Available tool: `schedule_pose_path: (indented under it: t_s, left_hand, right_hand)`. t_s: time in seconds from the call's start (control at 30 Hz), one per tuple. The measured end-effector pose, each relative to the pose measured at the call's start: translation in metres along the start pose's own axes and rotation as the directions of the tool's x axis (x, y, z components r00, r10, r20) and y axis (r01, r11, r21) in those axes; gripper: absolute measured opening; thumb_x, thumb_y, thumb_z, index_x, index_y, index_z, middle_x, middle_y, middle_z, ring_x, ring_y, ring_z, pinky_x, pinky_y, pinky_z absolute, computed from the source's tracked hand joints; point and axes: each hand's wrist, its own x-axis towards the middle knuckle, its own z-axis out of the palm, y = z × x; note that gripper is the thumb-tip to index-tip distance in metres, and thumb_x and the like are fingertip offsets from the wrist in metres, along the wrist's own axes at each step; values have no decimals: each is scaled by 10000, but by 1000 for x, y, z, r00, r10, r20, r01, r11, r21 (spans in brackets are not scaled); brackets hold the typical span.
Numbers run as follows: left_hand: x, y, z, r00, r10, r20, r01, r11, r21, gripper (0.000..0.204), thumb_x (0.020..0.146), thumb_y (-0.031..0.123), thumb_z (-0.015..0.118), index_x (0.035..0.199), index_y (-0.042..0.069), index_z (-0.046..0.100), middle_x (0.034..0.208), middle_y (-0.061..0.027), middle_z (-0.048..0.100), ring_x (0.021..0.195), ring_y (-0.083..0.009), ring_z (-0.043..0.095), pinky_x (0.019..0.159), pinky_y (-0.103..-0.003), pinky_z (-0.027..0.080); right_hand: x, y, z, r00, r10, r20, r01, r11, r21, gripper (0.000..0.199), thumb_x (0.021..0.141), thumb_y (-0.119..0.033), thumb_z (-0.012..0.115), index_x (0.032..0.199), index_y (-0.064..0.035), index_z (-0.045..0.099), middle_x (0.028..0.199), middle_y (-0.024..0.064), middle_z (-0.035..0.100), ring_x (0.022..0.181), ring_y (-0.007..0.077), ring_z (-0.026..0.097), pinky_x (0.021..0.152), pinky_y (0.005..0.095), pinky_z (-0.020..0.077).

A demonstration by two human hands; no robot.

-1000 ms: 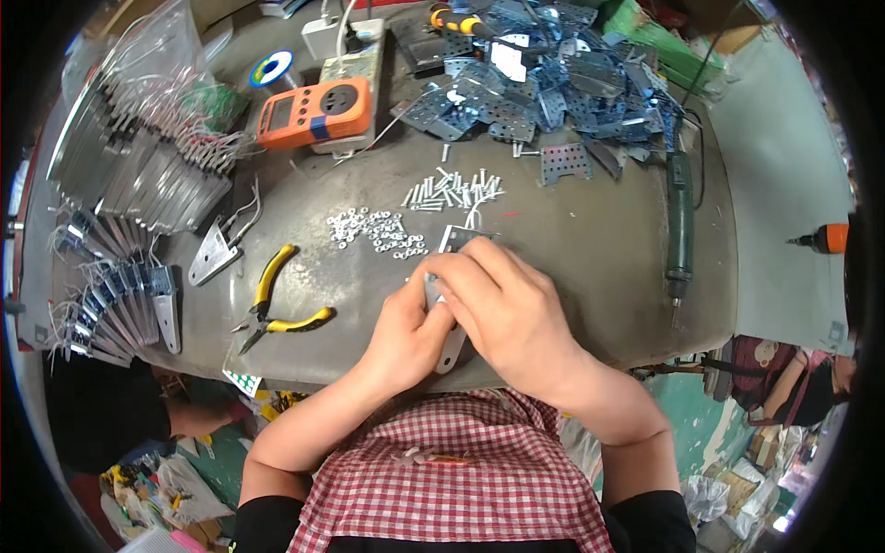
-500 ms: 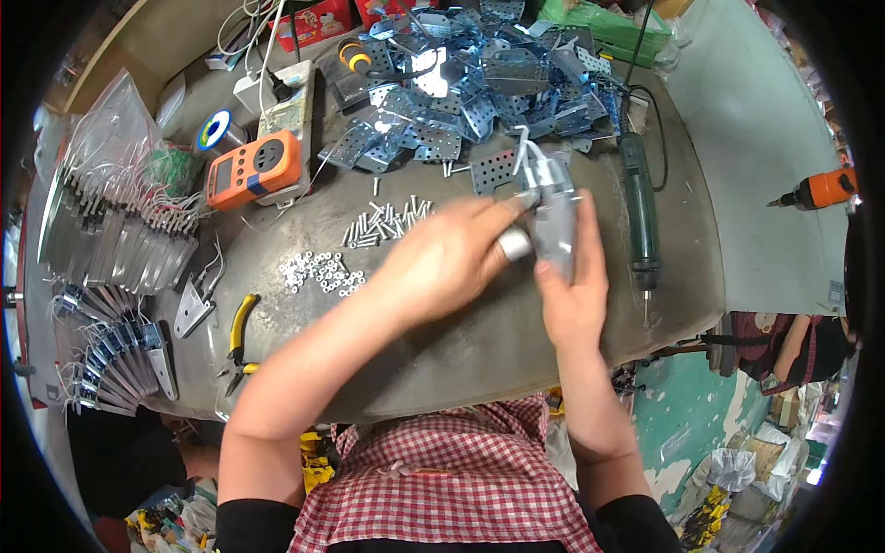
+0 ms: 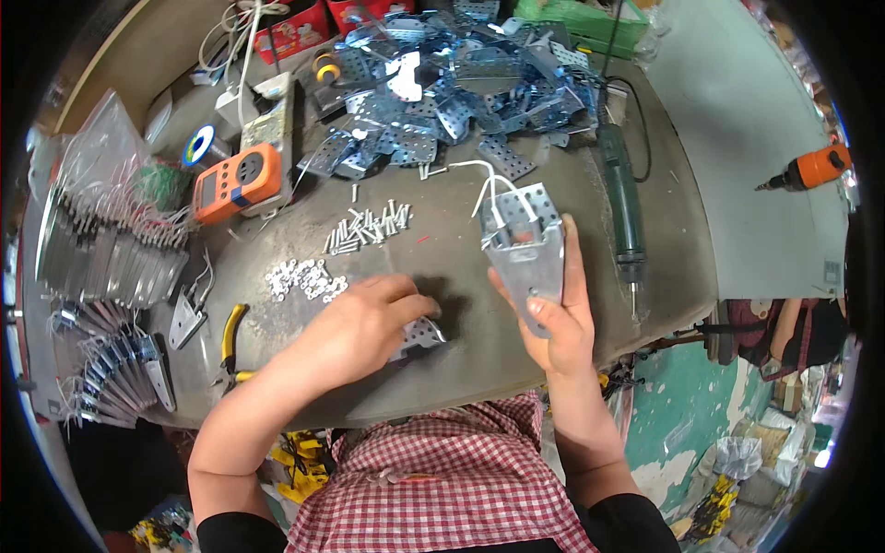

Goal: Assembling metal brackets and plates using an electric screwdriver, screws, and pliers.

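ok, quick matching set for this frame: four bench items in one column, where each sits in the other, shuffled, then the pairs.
Items
1. tapered grey metal housing with white wires
2. small perforated metal plate
3. orange handheld meter
4. yellow-handled pliers

Places
A. far left of the bench, beside the wire reel
B. under the left hand
C. near edge, left of the left forearm
D. held up in the right hand

Pairs: 1-D, 2-B, 3-A, 4-C

On the bench (image 3: 664, 230), screws (image 3: 369, 228) lie behind the washers (image 3: 304, 279); pliers (image 3: 230, 341) lie left of the washers, the electric screwdriver (image 3: 622, 198) far right.
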Motion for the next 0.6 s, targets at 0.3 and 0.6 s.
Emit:
schedule_pose_path:
  t_s: [0.3, 0.6]
  left_hand:
    - [-22, 63, 43, 904, -369, -216, 175, 780, -601, 579, 796, 288, 606, 1138, -86, 328, 888, -286, 541, 798, -425, 567, 690, -434, 467]
    - [-32, 70, 41, 884, -188, -428, -23, 897, -442, 666, 757, 257, 642, 1116, -168, 278, 773, -250, 537, 673, -394, 579, 588, -410, 483]
  right_hand:
    - [-24, 44, 44, 867, -201, 457, 498, 298, -814, 586, 728, -41, 581, 1284, -93, 402, 1336, 184, 351, 1239, 412, 310, 987, 480, 299]
    - [-24, 26, 63, 836, -254, 487, 546, 286, -788, 621, 686, 34, 563, 1265, -136, 415, 1321, 189, 367, 1212, 429, 335, 970, 500, 315]
